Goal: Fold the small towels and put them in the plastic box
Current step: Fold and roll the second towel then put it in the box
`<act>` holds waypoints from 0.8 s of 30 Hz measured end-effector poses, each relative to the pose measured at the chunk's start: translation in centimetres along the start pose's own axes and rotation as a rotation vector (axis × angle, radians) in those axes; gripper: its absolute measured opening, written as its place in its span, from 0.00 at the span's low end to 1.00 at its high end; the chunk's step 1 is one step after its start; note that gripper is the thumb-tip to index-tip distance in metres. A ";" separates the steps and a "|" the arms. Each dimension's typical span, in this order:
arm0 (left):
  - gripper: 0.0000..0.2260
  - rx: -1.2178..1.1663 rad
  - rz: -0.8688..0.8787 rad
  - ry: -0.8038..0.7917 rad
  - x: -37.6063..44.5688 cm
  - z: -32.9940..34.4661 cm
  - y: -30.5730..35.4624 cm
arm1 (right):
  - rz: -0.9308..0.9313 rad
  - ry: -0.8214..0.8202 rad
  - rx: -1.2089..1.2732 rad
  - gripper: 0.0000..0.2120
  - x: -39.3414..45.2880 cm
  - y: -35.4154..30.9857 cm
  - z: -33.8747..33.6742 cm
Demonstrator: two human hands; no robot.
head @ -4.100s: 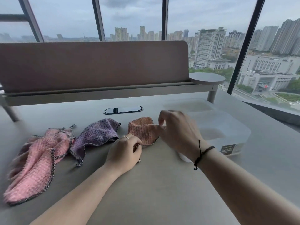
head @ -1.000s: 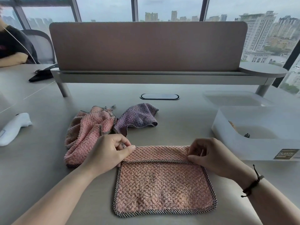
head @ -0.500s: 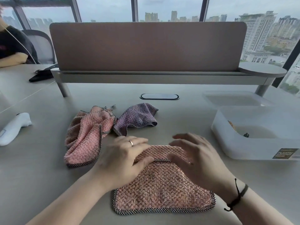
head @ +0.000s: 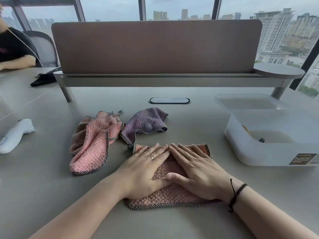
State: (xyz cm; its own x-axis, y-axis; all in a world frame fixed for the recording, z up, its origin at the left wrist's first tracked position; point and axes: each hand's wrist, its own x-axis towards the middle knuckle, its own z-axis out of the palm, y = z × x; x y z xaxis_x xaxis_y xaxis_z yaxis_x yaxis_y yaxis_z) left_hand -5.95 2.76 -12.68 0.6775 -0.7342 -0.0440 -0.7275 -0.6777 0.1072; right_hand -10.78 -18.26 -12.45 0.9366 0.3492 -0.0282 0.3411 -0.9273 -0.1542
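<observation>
Hands flat on a waffle-weave towel

Salmon towel, a thick waffle-weave rectangle edged in black-and-white checked binding, lies spread in the lower centre of the frame on the smooth grey table. The left hand and right hand press on it side by side, fingers straight and close together, fingertips near its far edge, thumbs touching at the middle. Neither hand grips anything.

Up and left of centre, a crumpled pink towel of the same nubby weave lies bunched in folds, touching a rumpled purple towel beside it. At the right edge sits the plastic box, translucent white with rounded corners and a dark label; something small lies inside, too unclear to name. Its lid rests just behind it. A smooth white handheld device lies at the far left.
</observation>
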 end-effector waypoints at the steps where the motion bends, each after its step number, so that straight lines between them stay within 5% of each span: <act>1: 0.37 -0.041 -0.004 0.048 0.1 0.0 -0.1 | 0.004 0.022 0.020 0.42 0.1 0.1 -0.1; 4: 0.32 -0.158 0.008 0.264 -0.3 0.0 -0.4 | -0.037 0.235 0.079 0.36 -0.5 0.1 -0.5; 7: 0.15 -0.259 0.126 0.483 -1.7 -0.7 -0.4 | -0.151 0.415 0.146 0.21 -1.7 -0.3 -1.3; 12: 0.18 -0.348 0.217 0.265 -3.1 -2.0 0.7 | -0.219 0.075 0.273 0.17 -2.4 -1.6 -1.5; 16: 0.19 -0.284 0.245 0.181 -3.0 -1.9 1.3 | -0.233 0.089 0.300 0.09 -2.2 -1.6 -1.2; 21: 0.06 -0.269 0.221 0.217 -2.9 -1.9 1.3 | -0.206 0.065 0.333 0.10 -2.1 -1.6 -1.2; 24: 0.13 -0.279 0.180 0.216 -3.1 -2.3 1.3 | -0.145 0.075 0.412 0.10 -2.2 -1.5 -1.4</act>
State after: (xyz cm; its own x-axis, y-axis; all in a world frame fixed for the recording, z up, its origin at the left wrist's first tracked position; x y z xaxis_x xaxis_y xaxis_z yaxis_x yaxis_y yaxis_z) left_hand -8.77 4.30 -10.12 0.5710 -0.7944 0.2072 -0.7992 -0.4803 0.3613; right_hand -13.22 -17.81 -10.75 0.8896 0.4474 0.0921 0.4236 -0.7327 -0.5327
